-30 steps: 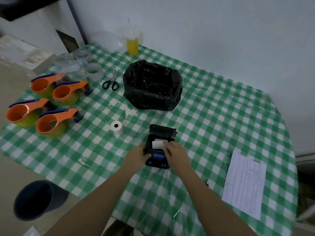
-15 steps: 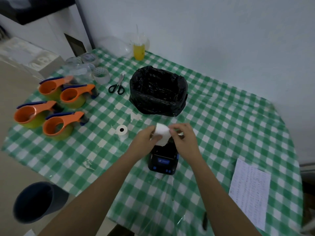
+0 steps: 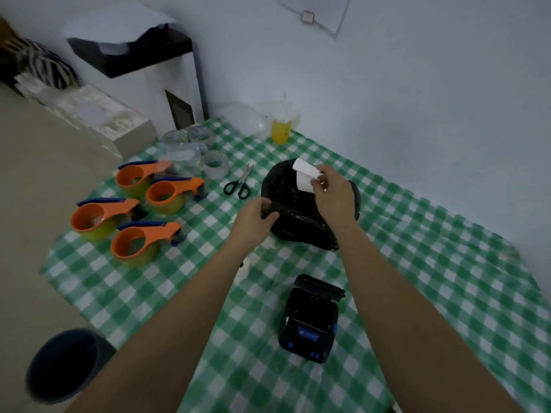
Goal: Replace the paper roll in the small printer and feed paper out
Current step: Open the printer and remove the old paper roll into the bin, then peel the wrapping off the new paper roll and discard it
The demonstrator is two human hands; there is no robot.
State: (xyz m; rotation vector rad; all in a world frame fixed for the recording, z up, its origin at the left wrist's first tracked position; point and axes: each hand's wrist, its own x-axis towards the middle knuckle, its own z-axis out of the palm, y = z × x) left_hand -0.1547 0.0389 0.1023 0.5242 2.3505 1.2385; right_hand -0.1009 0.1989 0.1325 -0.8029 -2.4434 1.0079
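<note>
Binning the old paper roll (image 3: 304, 175): right hand (image 3: 332, 194) pinches it over the black bin bag (image 3: 301, 222), left hand (image 3: 255, 219) grips the bag's rim. Printer (image 3: 310, 318) sits open, looks empty; fresh roll not loaded yet.

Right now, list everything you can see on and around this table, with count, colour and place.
printer: one, black, lid open, near table edge
paper roll: one, white, held over the bin
bin with bag: one, black, table centre
tape dispensers: four, orange, left side
tape rolls: several, clear, behind the dispensers
scissors: one, black handles, left of the bin
drink cup: one, yellow, by the wall
bucket: one, dark, on the floor
left hand: grips the bin rim
right hand: holds the paper roll
</note>
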